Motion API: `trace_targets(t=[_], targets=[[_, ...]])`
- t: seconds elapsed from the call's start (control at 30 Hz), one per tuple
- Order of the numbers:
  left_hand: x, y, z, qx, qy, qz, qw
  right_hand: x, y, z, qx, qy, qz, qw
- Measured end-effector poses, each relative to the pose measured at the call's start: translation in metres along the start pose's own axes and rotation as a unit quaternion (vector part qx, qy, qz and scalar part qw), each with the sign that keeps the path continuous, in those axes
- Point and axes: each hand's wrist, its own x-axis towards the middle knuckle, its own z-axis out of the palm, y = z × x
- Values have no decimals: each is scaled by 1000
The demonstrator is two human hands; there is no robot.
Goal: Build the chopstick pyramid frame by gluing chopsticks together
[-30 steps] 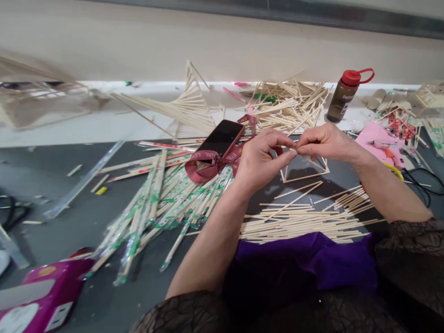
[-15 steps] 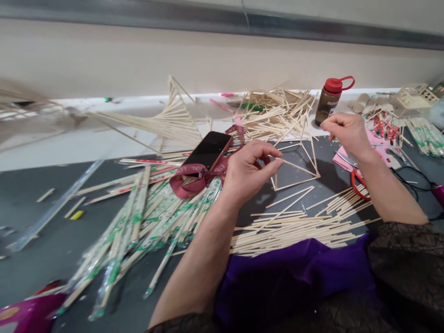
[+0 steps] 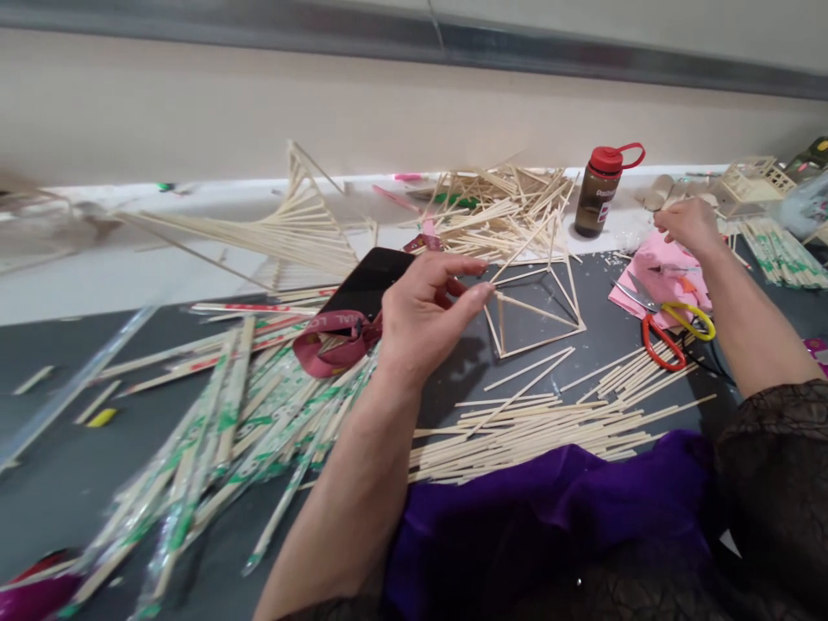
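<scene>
My left hand is beside a small frame of thin wooden sticks standing on the dark grey table. Its thumb and forefinger are apart, with the thumb tip close to the frame's near upper corner; I cannot tell whether they touch. My right hand is raised over a pink cloth at the right. Its fingers are pinched together, and anything between them is too small to make out. Scissors with one red and one yellow handle lie below it. Loose sticks lie in front of the frame.
A brown bottle with a red lid stands behind the frame, near a heap of sticks. Left of my left hand are a phone, a red lanyard and wrapped chopsticks. A fanned stick model stands by the wall.
My right hand has moved right, away from the bottle to above the pink cloth, baring the scissors. My left thumb and forefinger stay by the frame. The view has shifted slightly right.
</scene>
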Motion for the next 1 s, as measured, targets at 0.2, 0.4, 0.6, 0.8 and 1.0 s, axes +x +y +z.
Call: trace_targets(t=[0.2,0.4,0.6,0.8,1.0], targets=[[3,-19,-6,-8,53,-66,996,-32,-16,1,-30,5,-34,999],[5,-41,-7,116,22,-129,985,-81,-56,16,112,-98,-85,985],[1,-52,9,260,-94,-164,947,-99,-64,59,17,-200,-170,965],[-2,-37,27,398,-231,-243,854,-101,-64,91,-27,-237,-160,958],[-2,-37,32,415,-264,-265,830,-101,-64,100,-55,-250,-145,956]])
